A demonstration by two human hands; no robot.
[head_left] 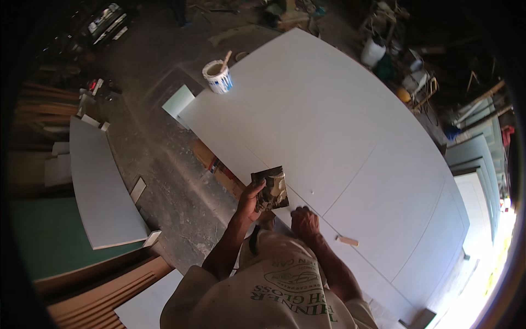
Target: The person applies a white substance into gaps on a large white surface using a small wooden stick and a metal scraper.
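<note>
My left hand (pixel 249 200) holds a dark square board (pixel 266 196) by its left side. Pale, putty-like paste (pixel 279 185) lies smeared on its face, with rough clumps along the lower edge. To its right, my right hand (pixel 305 222) is over the near edge of a large white panel (pixel 320 115), its fingers curled down. Whether those fingers grip anything is hidden. Thin dark lines cross the panel, and a small pale speck (pixel 312 192) shows beyond my hands. A small flat tan piece (pixel 347 240) rests on the panel right of my right hand.
A paint-streaked can (pixel 218 77) with a stick (pixel 225 61) in it stands at the panel's far left edge. A long white board (pixel 104 189) lies at left. Brown sheets (pixel 111 294) are stacked at lower left. More panels (pixel 472 201) lean at right.
</note>
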